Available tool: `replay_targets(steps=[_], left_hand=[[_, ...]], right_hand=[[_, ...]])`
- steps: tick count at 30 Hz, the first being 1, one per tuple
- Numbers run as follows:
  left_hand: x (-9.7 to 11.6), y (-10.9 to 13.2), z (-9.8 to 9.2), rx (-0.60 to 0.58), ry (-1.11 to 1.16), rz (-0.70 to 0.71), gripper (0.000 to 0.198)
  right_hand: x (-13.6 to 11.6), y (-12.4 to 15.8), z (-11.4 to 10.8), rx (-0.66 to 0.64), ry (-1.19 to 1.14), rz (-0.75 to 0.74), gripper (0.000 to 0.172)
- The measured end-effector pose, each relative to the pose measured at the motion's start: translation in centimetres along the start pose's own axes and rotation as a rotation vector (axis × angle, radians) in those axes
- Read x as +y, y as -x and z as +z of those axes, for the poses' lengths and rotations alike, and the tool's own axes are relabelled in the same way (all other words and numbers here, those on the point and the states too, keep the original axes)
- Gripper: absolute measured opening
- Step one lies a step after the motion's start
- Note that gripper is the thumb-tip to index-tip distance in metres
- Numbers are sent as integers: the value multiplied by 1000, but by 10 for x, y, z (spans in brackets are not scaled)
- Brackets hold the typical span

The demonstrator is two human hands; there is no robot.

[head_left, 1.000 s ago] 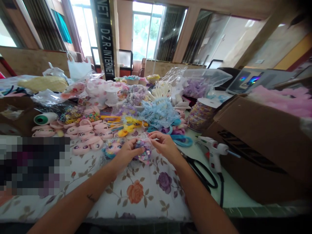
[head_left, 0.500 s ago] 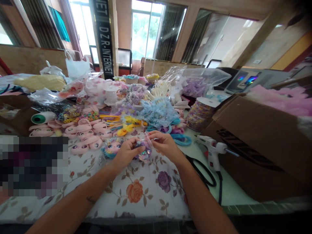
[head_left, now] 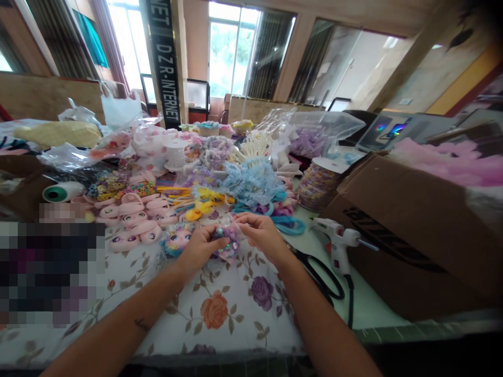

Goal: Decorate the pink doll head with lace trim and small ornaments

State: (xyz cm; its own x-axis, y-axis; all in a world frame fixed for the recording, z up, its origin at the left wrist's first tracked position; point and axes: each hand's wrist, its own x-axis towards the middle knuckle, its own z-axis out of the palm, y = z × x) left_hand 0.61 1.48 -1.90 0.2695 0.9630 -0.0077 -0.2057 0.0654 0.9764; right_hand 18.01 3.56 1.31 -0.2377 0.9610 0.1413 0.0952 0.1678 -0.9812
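Note:
Near the table's middle, my left hand (head_left: pixel 201 245) is closed around a small shiny purple item (head_left: pixel 228 248) with sequin-like glints and clear film at its top. I cannot make out exactly what it is. The fingers of my right hand (head_left: pixel 261 233) are pinched together at its upper right edge, on the translucent part. Just left of my left hand lies a doll head (head_left: pixel 176 242) with big eyes and colourful hair, partly covered by that hand. Several bare pink doll heads (head_left: pixel 135 220) are grouped further left.
At right are a white glue gun (head_left: pixel 340 235), black-handled scissors (head_left: pixel 324 275) and a large cardboard box (head_left: pixel 412 235). Behind my hands are light blue ruffled trim (head_left: pixel 251 180), yellow ribbons (head_left: pixel 202 204) and a yarn spool (head_left: pixel 320 183). Floral cloth (head_left: pixel 184 314) covers the near table.
The whole view has shifted slightly. Both hands keep hold of the shiny purple item, and its clear upper part sits a little differently between the fingers.

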Motion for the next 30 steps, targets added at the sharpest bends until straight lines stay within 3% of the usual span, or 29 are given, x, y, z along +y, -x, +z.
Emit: replay_targets(steps=[7,13,20,25,30], left_hand=[[-3,1,0,-56,-33,30,31],[3,4,5,-30,-26,28,31],[1,2,2,28,-202,89,28],[-4,-1,-1,26,-219,139,30],[-3,-2,-1,54,-250,191,29]], right_hand=[[6,-1,5,26,-68,1,14],[13,-4,6,22,-1,-78,15],[11,-3,8,52,-22,-85,16],[9,-3,6,-61,88,-171,20],[3,0,9,16,258,-266,16]])
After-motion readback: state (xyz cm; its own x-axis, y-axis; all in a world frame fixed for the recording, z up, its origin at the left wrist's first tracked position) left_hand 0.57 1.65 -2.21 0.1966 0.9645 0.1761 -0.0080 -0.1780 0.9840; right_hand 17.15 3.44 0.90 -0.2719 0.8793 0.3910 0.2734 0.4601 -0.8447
